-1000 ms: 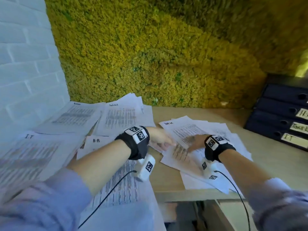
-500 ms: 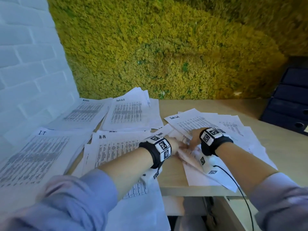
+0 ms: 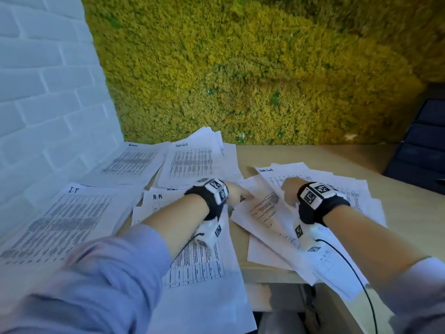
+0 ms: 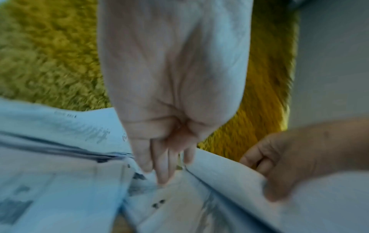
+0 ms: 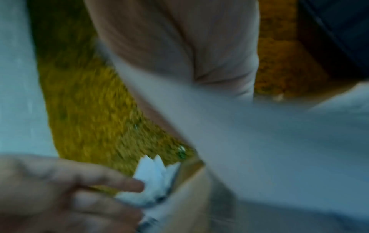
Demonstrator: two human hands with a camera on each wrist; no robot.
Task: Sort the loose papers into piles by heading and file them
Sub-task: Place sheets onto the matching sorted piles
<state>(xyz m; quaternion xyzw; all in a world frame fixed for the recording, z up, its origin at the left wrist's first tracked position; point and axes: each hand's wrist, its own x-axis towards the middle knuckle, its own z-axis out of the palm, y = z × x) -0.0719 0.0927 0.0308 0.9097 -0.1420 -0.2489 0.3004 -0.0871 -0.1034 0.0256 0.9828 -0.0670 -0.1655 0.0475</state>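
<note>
Risks, left to right:

- I-T pile (image 3: 65, 213), far left on the counter (image 3: 313, 155): lies slanted toward the near edge. A sleeve (image 3: 96, 280) dragged across it could likely skew it or push it over.
- H-R pile (image 3: 197, 256), just right of it: its lowest sheets overhang the counter's front edge. Under the left forearm as it is, I judge it the likeliest to slide off.
- Left hand (image 3: 234, 194): fingers (image 4: 163, 171) straight and together, tips pressed down into the gap between sorted sheets and the loose heap. If they catch more than one sheet, a paper may land under the wrong heading.
- Right hand (image 3: 290, 190): from the left wrist view its fingers curl round the lifted edge of a sheet (image 4: 229, 170). A sharp pull could crease it or drag the neighbours along.
- Loose papers (image 3: 337, 196), right of centre: fanned, overlapping, one corner past the counter edge; easily scattered.

Appearance of the papers:

- White printed sheets, dense tabular text, bold heading top left.
- Two further piles at the back by the moss wall (image 3: 240, 80): one heading unreadable (image 3: 134, 162), one Task List pile (image 3: 195, 162).
- Top loose sheet also reads Task List.
- Dark binders (image 3: 423, 145) stand at far right, well apart from the piles.
</note>
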